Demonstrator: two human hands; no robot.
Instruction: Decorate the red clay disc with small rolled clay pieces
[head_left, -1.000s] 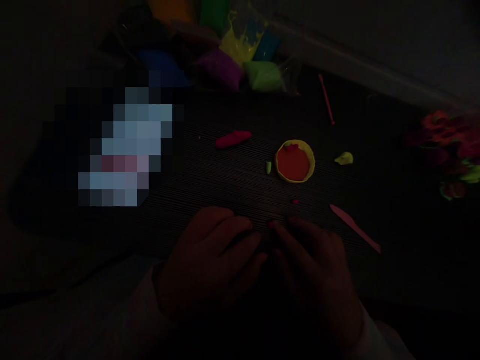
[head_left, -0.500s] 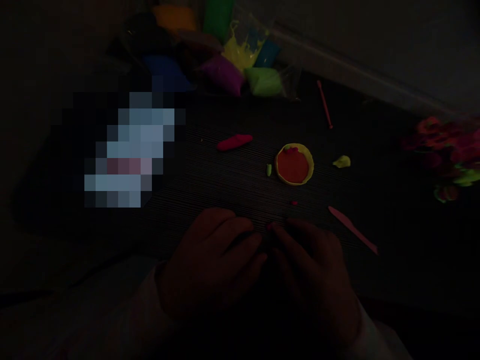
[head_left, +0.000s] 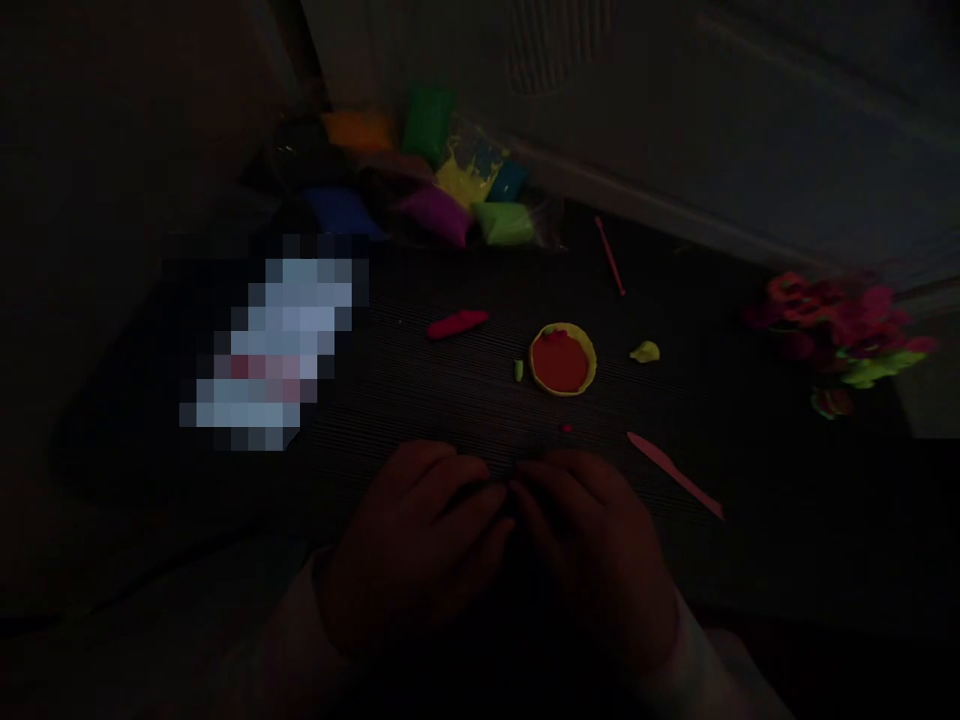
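The scene is very dark. My left hand (head_left: 424,530) and my right hand (head_left: 600,540) meet low over the dark table, fingers curled and fingertips nearly touching. A small piece of pink clay showed at the right fingertips a moment earlier; the fingers now hide it. Just beyond them lies a tiny pink clay bit (head_left: 567,428). Further off is a shallow round clay dish (head_left: 561,370), red inside with a yellow rim, holding small pink and green bits. Beside it lie a green clay piece (head_left: 518,370), a pink clay roll (head_left: 457,324) and a yellow clay lump (head_left: 646,352).
A pink plastic knife (head_left: 675,475) lies right of my hands, and a thin pink stick tool (head_left: 610,256) further back. Coloured clay packets (head_left: 435,212) are heaped at the back. A bright blurred-out screen (head_left: 274,350) stands left, colourful flowers (head_left: 840,325) right.
The camera view has tilted up, so the table things sit lower and further left. My right hand has come closer to my left, and the pink piece at its fingertips has gone from sight.
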